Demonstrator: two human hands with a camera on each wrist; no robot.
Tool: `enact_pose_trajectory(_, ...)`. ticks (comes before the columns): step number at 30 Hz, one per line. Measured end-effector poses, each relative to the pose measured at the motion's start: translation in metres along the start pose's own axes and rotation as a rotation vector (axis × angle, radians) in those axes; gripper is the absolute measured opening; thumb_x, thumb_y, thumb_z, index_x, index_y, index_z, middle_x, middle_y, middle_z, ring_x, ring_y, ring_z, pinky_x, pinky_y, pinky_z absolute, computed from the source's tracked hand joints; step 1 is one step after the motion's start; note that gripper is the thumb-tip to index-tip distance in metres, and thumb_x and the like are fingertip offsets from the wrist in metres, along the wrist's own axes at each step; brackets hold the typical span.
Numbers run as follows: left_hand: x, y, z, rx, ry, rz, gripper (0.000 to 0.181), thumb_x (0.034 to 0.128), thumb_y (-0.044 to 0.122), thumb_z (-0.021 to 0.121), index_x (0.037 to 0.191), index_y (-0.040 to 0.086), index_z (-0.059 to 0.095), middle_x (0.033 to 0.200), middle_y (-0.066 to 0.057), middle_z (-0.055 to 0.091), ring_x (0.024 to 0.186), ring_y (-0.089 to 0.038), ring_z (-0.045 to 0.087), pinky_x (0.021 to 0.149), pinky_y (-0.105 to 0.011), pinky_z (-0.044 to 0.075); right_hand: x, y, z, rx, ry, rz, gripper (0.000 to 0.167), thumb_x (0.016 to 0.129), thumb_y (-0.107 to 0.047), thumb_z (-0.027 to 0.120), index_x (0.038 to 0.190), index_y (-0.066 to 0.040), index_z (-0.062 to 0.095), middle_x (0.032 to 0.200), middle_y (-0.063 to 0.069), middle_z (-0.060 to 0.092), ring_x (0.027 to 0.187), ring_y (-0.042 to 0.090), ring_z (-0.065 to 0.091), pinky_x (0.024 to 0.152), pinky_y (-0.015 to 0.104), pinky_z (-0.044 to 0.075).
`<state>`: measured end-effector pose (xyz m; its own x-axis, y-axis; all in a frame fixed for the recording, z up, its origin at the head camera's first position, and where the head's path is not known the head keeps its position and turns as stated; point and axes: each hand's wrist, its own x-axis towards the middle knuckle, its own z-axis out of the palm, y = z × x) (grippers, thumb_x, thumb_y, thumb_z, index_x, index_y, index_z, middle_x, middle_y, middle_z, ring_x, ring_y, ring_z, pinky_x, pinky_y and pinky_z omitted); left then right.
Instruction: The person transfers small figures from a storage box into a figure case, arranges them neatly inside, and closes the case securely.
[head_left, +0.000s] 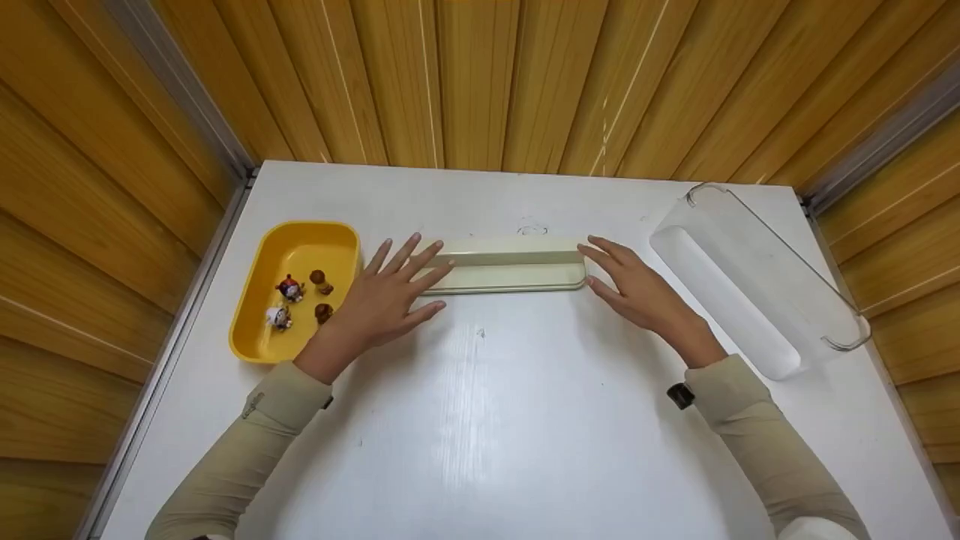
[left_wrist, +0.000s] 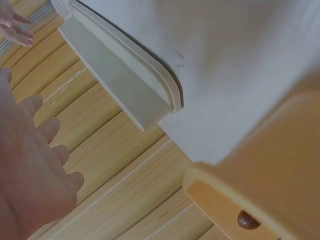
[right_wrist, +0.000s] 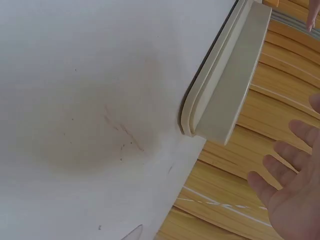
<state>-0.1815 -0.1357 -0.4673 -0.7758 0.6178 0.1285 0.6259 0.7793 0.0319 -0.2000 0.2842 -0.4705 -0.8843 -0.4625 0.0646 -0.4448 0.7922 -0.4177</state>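
Observation:
A long, narrow pale-green base (head_left: 517,277) with a raised strip along its back lies across the middle of the white table. Above its left end my left hand (head_left: 386,300) spreads its fingers, covering that end in the head view. The left wrist view shows this hand (left_wrist: 35,165) with straight fingers, apart from the base (left_wrist: 115,75). At the other end is my right hand (head_left: 641,296), fingers loosely extended, fingertips close to the corner. A gap shows between the right hand (right_wrist: 295,185) and the base (right_wrist: 230,80) in the right wrist view. Neither hand holds anything.
Left of the base, a yellow tray (head_left: 244,315) contains several small figurines (head_left: 291,288), one partly hidden by the left hand. A clear plastic cover (head_left: 780,262) lies slanted at the right. Wood-look panels (head_left: 480,82) enclose the table's back and sides.

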Motion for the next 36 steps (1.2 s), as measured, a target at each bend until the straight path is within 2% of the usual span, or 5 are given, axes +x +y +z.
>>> enact_pose_trajectory(7, -0.026, -0.019, -0.009, -0.005, -0.042, -0.078, 0.064, 0.1039, 0.058, 0.039, 0.160, 0.028, 0.032, 0.170, -0.002, 0.017, 0.157, -0.031, 0.008, 0.124, -0.057, 0.005, 0.021, 0.027, 0.009, 0.245, -0.008, 0.207, 0.053, 0.109, -0.036, 0.045, 0.155, -0.010, 0.040, 0.157, 0.019, 0.040, 0.141, 0.039, 0.042, 0.112, 0.057, 0.039)
enact_pose_trajectory(14, -0.040, -0.041, -0.020, -0.016, -0.096, -0.155, 0.064, 0.1047, 0.058, 0.037, 0.162, 0.033, 0.026, 0.170, -0.002, 0.015, 0.157, -0.032, 0.005, 0.124, -0.057, 0.000, 0.039, 0.049, 0.010, 0.851, -0.053, 0.501, 0.056, 0.110, -0.037, 0.040, 0.155, -0.004, 0.037, 0.157, 0.022, 0.038, 0.137, 0.040, 0.047, 0.109, 0.054, 0.044)
enact_pose_trajectory(17, -0.046, -0.051, -0.024, -0.021, -0.100, -0.183, 0.064, 0.1043, 0.059, 0.037, 0.162, 0.033, 0.027, 0.170, -0.002, 0.016, 0.157, -0.032, 0.005, 0.123, -0.060, 0.002, 0.049, 0.052, 0.011, 0.984, -0.069, 0.584, 0.059, 0.110, -0.039, 0.040, 0.155, -0.002, 0.035, 0.156, 0.022, 0.037, 0.138, 0.040, 0.046, 0.111, 0.053, 0.043)
enact_pose_trajectory(26, -0.066, -0.077, -0.028, -0.085, -0.149, -0.231, 0.058, 0.1077, 0.045, 0.043, 0.161, 0.024, 0.032, 0.167, -0.012, 0.025, 0.154, -0.042, 0.014, 0.122, -0.063, 0.008, 0.074, 0.051, 0.018, 0.914, -0.205, 0.692, 0.075, 0.097, -0.060, 0.058, 0.148, -0.006, 0.046, 0.143, 0.019, 0.054, 0.126, 0.033, 0.058, 0.101, 0.047, 0.052)
enact_pose_trajectory(36, -0.079, -0.098, -0.039, -0.157, -0.124, -0.261, 0.057, 0.1094, 0.046, 0.038, 0.155, 0.013, 0.043, 0.160, -0.018, 0.038, 0.147, -0.042, 0.031, 0.119, -0.062, 0.023, 0.084, 0.055, 0.009, 0.958, -0.265, 0.758, 0.059, 0.098, -0.035, 0.069, 0.143, -0.001, 0.052, 0.134, 0.017, 0.059, 0.117, 0.031, 0.063, 0.097, 0.046, 0.054)
